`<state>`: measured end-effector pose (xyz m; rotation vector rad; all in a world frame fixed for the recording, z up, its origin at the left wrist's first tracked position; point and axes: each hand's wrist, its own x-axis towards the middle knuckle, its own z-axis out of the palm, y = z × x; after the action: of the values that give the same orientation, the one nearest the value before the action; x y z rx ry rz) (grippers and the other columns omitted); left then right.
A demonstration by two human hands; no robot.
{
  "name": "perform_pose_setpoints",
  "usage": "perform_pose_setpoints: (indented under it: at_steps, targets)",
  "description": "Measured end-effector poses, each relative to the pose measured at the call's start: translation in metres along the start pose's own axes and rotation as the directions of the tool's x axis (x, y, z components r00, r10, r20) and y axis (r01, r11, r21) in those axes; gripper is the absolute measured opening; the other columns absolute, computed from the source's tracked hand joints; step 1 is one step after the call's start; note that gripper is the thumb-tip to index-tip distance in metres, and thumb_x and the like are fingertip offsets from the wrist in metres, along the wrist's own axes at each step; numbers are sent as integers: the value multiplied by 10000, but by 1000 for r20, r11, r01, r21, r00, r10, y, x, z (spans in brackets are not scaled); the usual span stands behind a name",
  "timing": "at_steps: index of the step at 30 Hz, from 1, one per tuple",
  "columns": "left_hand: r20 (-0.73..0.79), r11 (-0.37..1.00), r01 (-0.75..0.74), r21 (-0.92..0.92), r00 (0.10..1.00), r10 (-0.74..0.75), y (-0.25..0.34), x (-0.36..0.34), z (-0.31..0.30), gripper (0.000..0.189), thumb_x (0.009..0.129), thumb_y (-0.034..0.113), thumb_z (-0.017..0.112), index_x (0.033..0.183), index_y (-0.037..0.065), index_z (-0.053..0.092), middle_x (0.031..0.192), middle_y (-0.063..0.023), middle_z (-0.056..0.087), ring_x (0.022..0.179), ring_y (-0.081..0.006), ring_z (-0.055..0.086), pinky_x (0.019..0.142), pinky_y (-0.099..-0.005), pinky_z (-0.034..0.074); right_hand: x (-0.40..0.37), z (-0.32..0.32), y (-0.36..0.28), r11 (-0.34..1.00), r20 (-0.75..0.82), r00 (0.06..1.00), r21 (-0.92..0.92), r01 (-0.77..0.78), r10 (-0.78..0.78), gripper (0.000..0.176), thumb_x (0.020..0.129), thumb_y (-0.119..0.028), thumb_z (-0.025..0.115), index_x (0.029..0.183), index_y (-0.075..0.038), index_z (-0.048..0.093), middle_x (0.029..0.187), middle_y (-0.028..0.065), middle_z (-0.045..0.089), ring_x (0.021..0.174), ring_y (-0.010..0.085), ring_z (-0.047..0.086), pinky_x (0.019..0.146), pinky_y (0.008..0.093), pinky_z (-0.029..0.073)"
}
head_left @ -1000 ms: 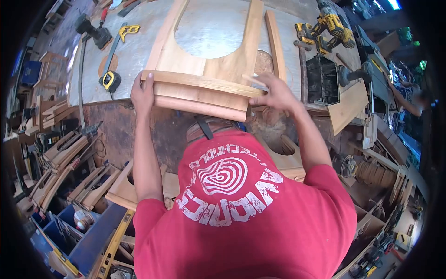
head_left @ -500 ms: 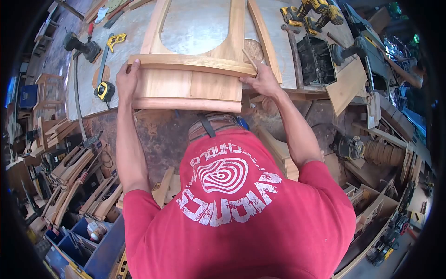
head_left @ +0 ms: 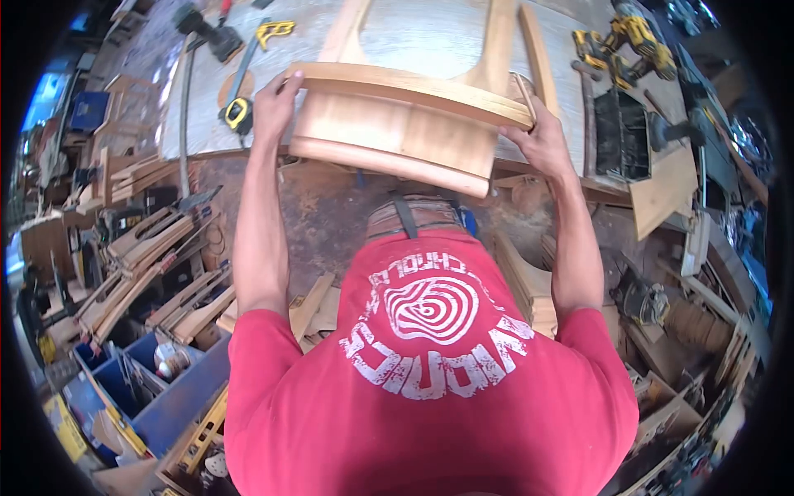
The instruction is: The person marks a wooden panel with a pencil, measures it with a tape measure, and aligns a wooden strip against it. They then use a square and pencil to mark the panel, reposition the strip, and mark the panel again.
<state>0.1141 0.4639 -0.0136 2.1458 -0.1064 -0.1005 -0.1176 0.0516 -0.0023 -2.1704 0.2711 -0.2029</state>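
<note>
A curved wooden rail (head_left: 405,87) lies across a light wooden frame (head_left: 496,41), above a wide flat panel (head_left: 397,128) with a rounded front edge. My left hand (head_left: 277,106) is closed round the rail's left end, thumb on top. At the other end, my right hand (head_left: 542,142) grips the rail, its thumb against the lower side. A thin pencil-like stick (head_left: 524,93) pokes up from the right hand's fingers. The frame's panel end overhangs the front edge of the workbench (head_left: 413,33). The fingers under the rail are hidden.
On the bench's left lie a tape measure (head_left: 238,114), a yellow-handled square (head_left: 273,33) and a dark drill (head_left: 207,33). Yellow drills (head_left: 637,41) and a black box (head_left: 620,132) are at right. A blue bin (head_left: 182,405) and wood pieces (head_left: 157,240) crowd the floor.
The view has turned, so the bench, rail and frame appear shifted right and more slanted, right end lower. Both hands keep their hold on the rail.
</note>
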Motion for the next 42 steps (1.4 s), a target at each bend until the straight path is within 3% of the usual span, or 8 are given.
perform_pose_setpoints:
  at_steps: [6, 10, 13, 16, 19, 25, 31, 42]
  targets:
    - [23, 999, 41, -13, 999, -41, -8, 1, 2, 628, 945, 492, 707, 1347, 12, 667, 1070, -170, 768, 966, -206, 715, 901, -340, 536, -10, 16, 9, 999, 0, 1000, -32, -26, 26, 524, 833, -208, 834, 1268, -20, 610, 1061, 216, 735, 933, 321, 697, 830, 432, 523]
    - [33, 992, 87, -89, 996, -84, -6, -2, 5, 622, 940, 462, 724, 1348, -3, 661, 1071, -167, 769, 962, -196, 720, 893, -340, 542, -13, 18, 11, 997, 14, 997, -6, -73, 73, 526, 849, -195, 823, 1292, -17, 602, 1095, 215, 739, 1030, 325, 711, 909, 419, 528]
    - [40, 988, 90, -124, 996, -85, -6, -2, 7, 612, 936, 429, 739, 1349, -14, 656, 1069, -168, 767, 953, -192, 718, 875, -326, 547, -14, 18, 6, 992, 24, 992, -13, -126, 126, 444, 864, -83, 819, 1243, -4, 602, 1106, 130, 715, 1050, 202, 676, 936, 357, 524]
    - [60, 991, 106, -84, 993, -101, -2, -10, 7, 603, 930, 381, 760, 1355, -32, 645, 1064, -180, 763, 963, -184, 717, 854, -310, 553, -19, 20, 2, 990, 35, 991, 48, -133, 131, 515, 865, -184, 811, 1298, -12, 592, 1144, 217, 721, 1082, 334, 697, 933, 430, 520]
    - [31, 972, 125, -197, 992, -121, -11, -13, 14, 589, 926, 334, 775, 1347, -56, 640, 1056, -185, 759, 947, -170, 708, 839, -301, 553, -21, 23, 13, 992, 22, 994, -80, -101, 103, 504, 872, -173, 805, 1299, -12, 591, 1135, 209, 719, 1087, 320, 691, 938, 415, 517]
    - [29, 963, 137, -232, 991, -134, -8, -14, 14, 589, 923, 327, 778, 1325, -82, 643, 1073, -193, 755, 949, -179, 708, 855, -308, 553, -19, 24, 5, 987, 33, 987, 30, -159, 158, 516, 860, -157, 808, 1298, 4, 588, 1129, 210, 714, 1083, 302, 683, 952, 391, 510]
    - [16, 984, 147, -104, 989, -146, -17, -7, 15, 637, 913, 375, 780, 1327, -87, 637, 1063, -193, 746, 927, -174, 693, 841, -302, 544, -31, 22, 21, 985, -68, 983, 37, -168, 170, 585, 839, -135, 798, 1361, -7, 569, 1216, 217, 698, 1169, 303, 656, 1027, 388, 479]
    - [13, 963, 184, -198, 983, -185, -28, -3, 18, 641, 927, 371, 789, 1335, -96, 628, 1074, -168, 741, 938, -159, 693, 833, -287, 546, -35, 32, 30, 972, -46, 978, 130, -195, 203, 540, 881, -123, 758, 1374, -2, 576, 1219, 227, 708, 1169, 337, 666, 1008, 411, 488]
